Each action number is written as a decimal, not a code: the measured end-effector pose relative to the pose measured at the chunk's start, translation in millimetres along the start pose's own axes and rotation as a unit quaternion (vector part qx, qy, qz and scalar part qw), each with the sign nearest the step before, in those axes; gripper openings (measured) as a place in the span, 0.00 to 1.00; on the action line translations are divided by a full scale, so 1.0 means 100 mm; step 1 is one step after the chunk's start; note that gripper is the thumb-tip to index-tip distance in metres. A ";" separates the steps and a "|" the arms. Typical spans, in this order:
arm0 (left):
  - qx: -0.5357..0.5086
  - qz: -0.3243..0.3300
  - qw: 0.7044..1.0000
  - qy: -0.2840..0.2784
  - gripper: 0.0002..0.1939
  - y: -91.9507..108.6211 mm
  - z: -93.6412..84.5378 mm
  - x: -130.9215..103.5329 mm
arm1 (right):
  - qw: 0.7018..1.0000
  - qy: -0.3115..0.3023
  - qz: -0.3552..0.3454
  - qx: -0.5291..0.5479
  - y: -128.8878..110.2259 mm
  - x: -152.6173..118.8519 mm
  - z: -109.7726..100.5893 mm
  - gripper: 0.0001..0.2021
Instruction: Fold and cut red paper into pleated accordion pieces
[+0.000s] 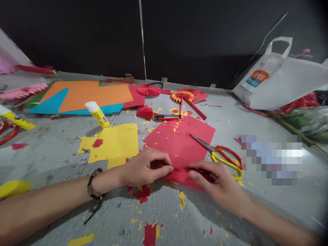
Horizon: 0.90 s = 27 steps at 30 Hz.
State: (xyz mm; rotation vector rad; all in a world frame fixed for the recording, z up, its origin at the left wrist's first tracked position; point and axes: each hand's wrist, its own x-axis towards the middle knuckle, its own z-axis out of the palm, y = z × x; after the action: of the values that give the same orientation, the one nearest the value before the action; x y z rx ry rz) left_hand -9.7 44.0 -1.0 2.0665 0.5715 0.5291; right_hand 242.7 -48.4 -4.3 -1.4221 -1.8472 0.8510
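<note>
Near the middle, my left hand [147, 166] pinches the left part of a narrow folded red paper strip [179, 169], thumb against fingers. My right hand [214, 176] grips the strip's right part, its fingers also closed. Beneath and beyond both hands lies a red sheet [176, 140] sprinkled with small yellow scraps. Scissors [214, 149] with red and yellow handles rest across its right edge, blades pointing up-left. Left of my left hand is a cut yellow sheet [118, 141] with a small red paper flower [97, 143] on it.
A glue stick [97, 114] stands behind the yellow sheet. Orange [102, 95] and blue sheets are stacked at the back left. A box cutter [167, 117] and pleated red fans [148, 90] lie at the back middle. A white bag [279, 78] is at the right. Scraps litter the table.
</note>
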 end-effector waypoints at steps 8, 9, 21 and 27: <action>-0.004 -0.010 1.000 0.014 0.09 0.00 0.00 -0.01 | 0.992 -0.020 0.066 0.109 0.00 0.05 -0.06 0.10; -0.005 -0.008 1.000 0.015 0.09 0.00 0.00 -0.01 | 0.991 -0.017 0.070 0.113 -0.01 0.05 -0.06 0.09; -0.007 -0.005 1.000 0.030 0.10 0.03 -0.01 -0.03 | 0.994 0.017 0.063 0.085 0.00 0.04 -0.08 0.11; -0.003 -0.017 0.997 0.074 0.10 0.04 -0.01 -0.03 | 0.987 0.046 0.083 0.131 0.08 0.11 -0.17 0.13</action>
State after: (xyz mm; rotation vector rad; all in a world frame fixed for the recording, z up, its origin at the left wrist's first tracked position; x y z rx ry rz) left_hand -11.9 40.9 2.5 2.0191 0.6887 0.6682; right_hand 258.2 -34.3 0.5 -1.4345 -1.5019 1.0492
